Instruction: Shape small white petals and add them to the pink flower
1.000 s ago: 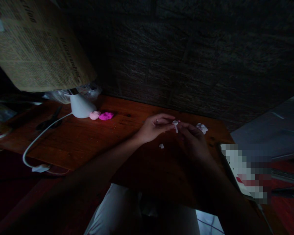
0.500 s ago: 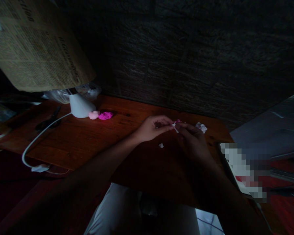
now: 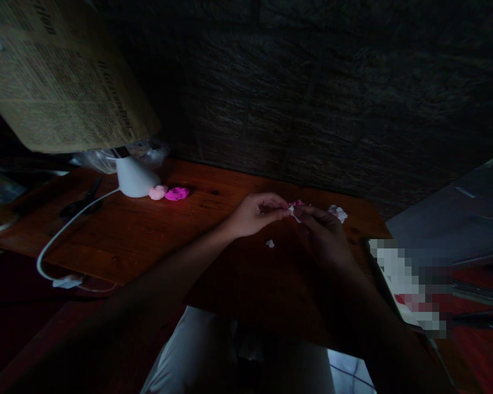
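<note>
Over the wooden table, my left hand (image 3: 259, 213) and my right hand (image 3: 324, 232) meet, their fingertips pinching a small white piece of clay (image 3: 292, 211) between them. A thin strip of it hangs down beside my right fingers. Just behind the fingertips lie pink bits (image 3: 297, 203), partly covered by my hands. A white crumpled lump (image 3: 337, 214) sits beyond my right hand. On the table below my left hand rests a small white scrap (image 3: 270, 243). The dim light hides the finer shape of the held piece.
To the left, a pale pink lump (image 3: 158, 192) and a bright pink lump (image 3: 177, 193) lie against the white lamp base (image 3: 135, 178). Dark scissors (image 3: 82, 203) and a white cable (image 3: 51, 241) are further left. A screen-like device (image 3: 394, 284), partly pixelated, stands at right.
The white piece has turned between my fingertips and shows less of its rounded top. My left fingers have curled in slightly, and more pink bits show behind them.
</note>
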Demonstrator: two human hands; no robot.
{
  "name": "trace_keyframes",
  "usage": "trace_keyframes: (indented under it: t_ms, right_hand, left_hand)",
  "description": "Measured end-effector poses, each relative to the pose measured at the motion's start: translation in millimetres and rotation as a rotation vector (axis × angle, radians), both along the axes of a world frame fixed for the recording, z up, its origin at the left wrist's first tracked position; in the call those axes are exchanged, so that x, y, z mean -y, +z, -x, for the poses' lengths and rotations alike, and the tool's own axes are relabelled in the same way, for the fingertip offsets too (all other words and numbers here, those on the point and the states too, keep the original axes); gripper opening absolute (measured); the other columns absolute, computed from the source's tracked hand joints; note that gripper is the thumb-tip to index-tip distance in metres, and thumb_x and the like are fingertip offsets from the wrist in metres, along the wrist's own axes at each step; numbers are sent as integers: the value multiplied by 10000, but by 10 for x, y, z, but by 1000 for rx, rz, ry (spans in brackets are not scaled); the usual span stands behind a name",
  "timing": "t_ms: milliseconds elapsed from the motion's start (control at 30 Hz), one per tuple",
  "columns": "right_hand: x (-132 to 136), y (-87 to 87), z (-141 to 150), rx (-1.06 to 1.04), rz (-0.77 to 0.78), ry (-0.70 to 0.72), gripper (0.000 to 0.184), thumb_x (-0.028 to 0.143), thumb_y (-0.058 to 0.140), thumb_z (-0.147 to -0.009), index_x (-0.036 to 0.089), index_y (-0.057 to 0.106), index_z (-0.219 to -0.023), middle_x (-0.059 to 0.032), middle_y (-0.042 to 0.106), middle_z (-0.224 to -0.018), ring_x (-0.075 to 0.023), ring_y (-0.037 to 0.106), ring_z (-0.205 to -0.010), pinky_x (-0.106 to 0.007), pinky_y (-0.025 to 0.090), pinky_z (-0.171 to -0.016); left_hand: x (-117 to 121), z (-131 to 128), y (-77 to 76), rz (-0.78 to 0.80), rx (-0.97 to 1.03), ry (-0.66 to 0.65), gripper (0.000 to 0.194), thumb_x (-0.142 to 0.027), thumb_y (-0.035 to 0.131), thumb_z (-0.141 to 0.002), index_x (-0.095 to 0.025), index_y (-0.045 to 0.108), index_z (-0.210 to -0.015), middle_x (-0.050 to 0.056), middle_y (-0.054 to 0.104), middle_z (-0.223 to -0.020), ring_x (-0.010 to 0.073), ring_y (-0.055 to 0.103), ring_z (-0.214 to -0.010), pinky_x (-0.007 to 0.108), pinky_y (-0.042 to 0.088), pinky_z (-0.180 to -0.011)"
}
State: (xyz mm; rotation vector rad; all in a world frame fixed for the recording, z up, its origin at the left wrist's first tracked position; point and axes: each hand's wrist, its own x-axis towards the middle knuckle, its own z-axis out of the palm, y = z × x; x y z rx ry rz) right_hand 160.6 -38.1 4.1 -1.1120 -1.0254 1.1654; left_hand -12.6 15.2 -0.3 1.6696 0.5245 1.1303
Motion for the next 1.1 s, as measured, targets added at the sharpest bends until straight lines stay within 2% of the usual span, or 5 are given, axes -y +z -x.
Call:
trace_keyframes:
  t_ms: [167, 467, 667, 833, 1100]
  right_hand:
    - [4, 20, 12, 13, -6, -10, 226, 418, 859, -635, 248, 785, -764, 12, 657, -704, -86, 423, -547, -247, 299, -494]
    - [5, 30, -7, -9, -11, 22, 204, 380, 846, -626, 270, 785, -787, -2, 693, -807, -98, 458, -589, -243, 334, -506]
    - [3, 34, -18, -84, -11, 43, 171, 328, 848, -622, 292, 776, -773, 11, 681, -808, -95, 457, -597, -238, 341, -515]
    - [-8, 23, -15, -73, -30, 39, 147, 310, 840, -608, 295, 762, -732, 17, 671, -819, -99, 449, -595, -245, 334, -509]
    - [1, 46, 11, -77, -26, 53, 154, 309, 841, -594, 293, 758, -722, 19, 651, -792, -100, 430, -582, -255, 312, -505]
  left_hand:
    - [11, -3, 7, 52, -3, -26, 319, -424, 748, -788, -129, 689, -894, 62, 720, -849, 126, 648, -749, 281, 513, -759]
    - [34, 1, 39, 19, 12, -10, 299, -407, 780, -756, -139, 694, -858, 67, 735, -894, 148, 680, -835, 293, 517, -815]
    - [54, -8, 39, 41, 70, -23, 421, -339, 834, -701, -162, 641, -1030, 41, 736, -903, 137, 693, -832, 283, 521, -809]
    - [59, -24, 41, 28, 70, 27, 327, -344, 831, -694, -146, 685, -910, 53, 737, -902, 139, 680, -825, 288, 525, -800]
    - [95, -40, 36, 16, 33, 81, 274, -356, 820, -713, -153, 743, -881, 50, 741, -882, 133, 658, -791, 254, 489, -728]
